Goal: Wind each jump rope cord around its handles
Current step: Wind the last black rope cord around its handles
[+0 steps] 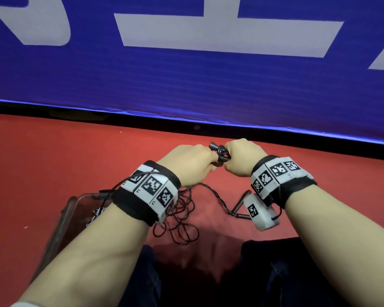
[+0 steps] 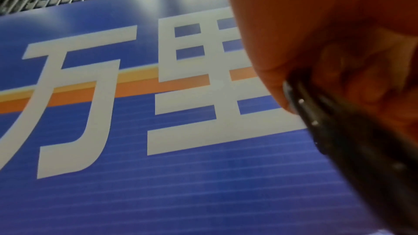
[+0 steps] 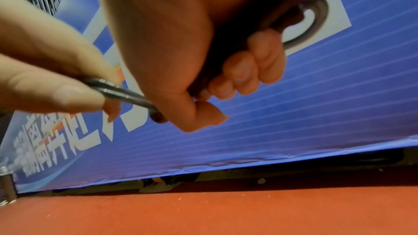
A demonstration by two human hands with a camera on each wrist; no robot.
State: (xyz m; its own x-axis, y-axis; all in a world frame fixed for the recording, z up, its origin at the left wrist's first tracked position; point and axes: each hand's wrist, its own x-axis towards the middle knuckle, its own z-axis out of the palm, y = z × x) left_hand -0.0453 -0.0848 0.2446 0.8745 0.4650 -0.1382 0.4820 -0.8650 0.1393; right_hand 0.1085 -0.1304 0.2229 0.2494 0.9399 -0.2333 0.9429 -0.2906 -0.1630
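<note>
Handles point(image 1: 220, 154) clenched in right hand point(image 1: 242, 157), kept steady for winding; cord point(image 3: 117, 91) pinched taut by left hand point(image 1: 190, 165). Loose cord point(image 1: 182, 222) left on near floor point(image 1: 53, 156).

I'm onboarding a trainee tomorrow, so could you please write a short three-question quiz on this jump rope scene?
1. True or false: the right hand holds the wound jump rope handles.
2. The left hand pinches: A) cord, B) clear box, C) banner.
3. Fill in: a second jump rope lies loose on the ___ floor.

Key: 1 true; 2 A; 3 red.
</note>
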